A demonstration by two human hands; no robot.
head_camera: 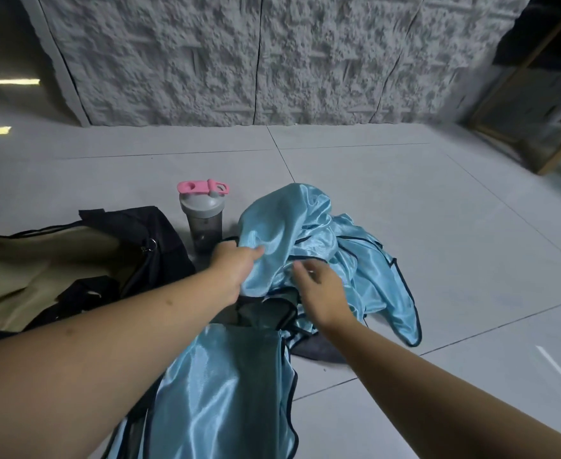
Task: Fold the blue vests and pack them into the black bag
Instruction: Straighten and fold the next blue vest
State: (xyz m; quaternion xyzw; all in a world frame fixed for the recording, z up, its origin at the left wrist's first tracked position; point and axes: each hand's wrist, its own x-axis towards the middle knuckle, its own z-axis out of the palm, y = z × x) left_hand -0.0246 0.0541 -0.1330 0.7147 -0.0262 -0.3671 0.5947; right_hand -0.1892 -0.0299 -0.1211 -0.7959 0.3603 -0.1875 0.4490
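I see a pale tiled floor [388,200] running back to a rough textured grey wall [239,61], with a wood-framed mirror [537,127] leaning at the far right. On the left of the floor lies the black bag [160,233], gaping open so its tan lining shows, well within reach of the left arm.

In the middle sits a heap of shiny blue vests [355,260] with dark trim, crumpled and unfolded. A second stretch of blue vest fabric [226,385] drapes toward me between my two forearms.

Both arms reach forward from the bottom corners and meet at the heap. My left hand [236,263] grasps a bunched fold of the heap's near left edge, fingers curled into the cloth and lifting it into a peak. My right hand [319,289] hovers just beside it over the heap's middle, fingers loose and spread, gripping nothing that I can make out; its fingertips are blurred.

Behind the left hand, between bag and vests, a grey shaker bottle [203,220] with a pink flip cap stands upright.
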